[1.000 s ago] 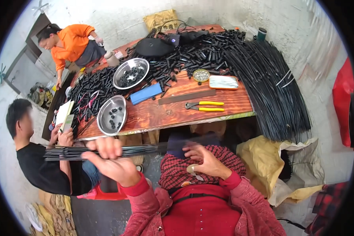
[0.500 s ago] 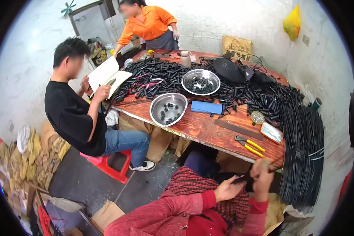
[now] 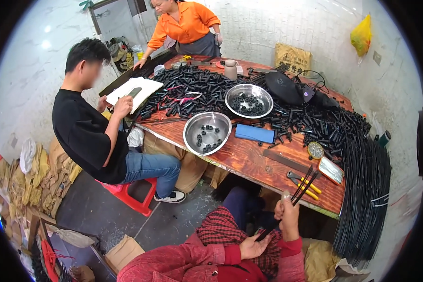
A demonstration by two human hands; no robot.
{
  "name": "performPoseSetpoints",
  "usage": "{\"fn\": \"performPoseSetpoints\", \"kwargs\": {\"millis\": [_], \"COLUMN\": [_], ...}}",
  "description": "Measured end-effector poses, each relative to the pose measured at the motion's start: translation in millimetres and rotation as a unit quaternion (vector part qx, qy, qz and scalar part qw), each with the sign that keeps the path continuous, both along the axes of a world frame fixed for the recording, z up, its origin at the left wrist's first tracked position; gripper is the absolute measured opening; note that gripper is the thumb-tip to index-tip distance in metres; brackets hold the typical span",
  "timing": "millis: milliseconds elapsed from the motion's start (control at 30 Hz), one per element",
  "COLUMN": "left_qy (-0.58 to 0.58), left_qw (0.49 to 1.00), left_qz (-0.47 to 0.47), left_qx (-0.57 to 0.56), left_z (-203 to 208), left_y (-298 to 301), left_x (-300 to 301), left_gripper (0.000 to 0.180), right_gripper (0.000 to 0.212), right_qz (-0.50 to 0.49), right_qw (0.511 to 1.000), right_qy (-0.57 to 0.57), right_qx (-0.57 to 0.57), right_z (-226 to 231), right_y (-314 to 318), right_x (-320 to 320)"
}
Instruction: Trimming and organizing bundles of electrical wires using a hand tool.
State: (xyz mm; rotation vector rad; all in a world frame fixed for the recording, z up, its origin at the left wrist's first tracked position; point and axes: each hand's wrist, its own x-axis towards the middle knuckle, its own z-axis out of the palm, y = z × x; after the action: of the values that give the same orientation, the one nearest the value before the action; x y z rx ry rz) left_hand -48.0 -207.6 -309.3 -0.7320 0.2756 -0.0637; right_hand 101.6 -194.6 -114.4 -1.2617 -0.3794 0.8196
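My right hand [image 3: 287, 214], in a red sleeve, is closed round a few thin black rods [image 3: 305, 184] that slant up over the table's front edge. Something pale covers a fingertip or thumb of that hand. Lower, over my lap, my left hand [image 3: 254, 247] is turned palm up, with the dark lower end of the bundle [image 3: 268, 232] between its thumb and fingers. How firmly it grips is hard to see. On the table nearby lie yellow-handled pliers [image 3: 305, 185], a flat dark bar [image 3: 285, 160], a white-topped tray [image 3: 331, 170] and a small round dish [image 3: 315, 150].
Two steel bowls [image 3: 187, 137] [image 3: 230, 96] hold small black parts. Black tubular pieces [image 3: 192, 82] heap across the table [image 3: 246, 160], beside a blue box [image 3: 254, 134]. Long black rods [image 3: 362, 202] hang over its right end. A seated person [image 3: 87, 122] holds a notebook; another, in orange [image 3: 185, 23], stands behind.
My right hand has moved left, and the rods in it now show clearly. My left hand has dropped lower and left. The person in orange reaches to a dark edge behind the notebook.
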Motion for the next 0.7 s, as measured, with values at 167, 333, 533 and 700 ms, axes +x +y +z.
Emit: {"fn": "performPoseSetpoints", "kwargs": {"millis": [167, 333, 533, 700], "left_qy": [0.002, 0.022, 0.03, 0.082], "left_qw": [0.998, 0.98, 0.508, 0.373], "left_qz": [-0.042, -0.164, -0.292, 0.073], "left_qx": [-0.043, 0.113, 0.81, 0.921], "left_z": [8.7, 1.4, 95.5, 238.6], "left_y": [7.8, 26.6, 156.6, 160.5], "left_x": [-13.4, -20.7, -13.3, 41.5], "left_gripper": [0.041, 0.049, 0.036, 0.04], "right_gripper": [0.047, 0.048, 0.038, 0.039], "right_qz": [-0.014, -0.019, -0.046, -0.056], "right_qw": [0.999, 1.0, 0.998, 0.993], "right_qy": [-0.031, -0.003, -0.035, -0.101], "right_qx": [0.005, 0.009, -0.031, 0.001], "right_z": [-9.0, -12.0, -17.0, -16.0], "right_y": [-0.3, 6.3, 16.2, 19.0], "right_x": [-17.7, -8.5, -18.3, -28.1]}}
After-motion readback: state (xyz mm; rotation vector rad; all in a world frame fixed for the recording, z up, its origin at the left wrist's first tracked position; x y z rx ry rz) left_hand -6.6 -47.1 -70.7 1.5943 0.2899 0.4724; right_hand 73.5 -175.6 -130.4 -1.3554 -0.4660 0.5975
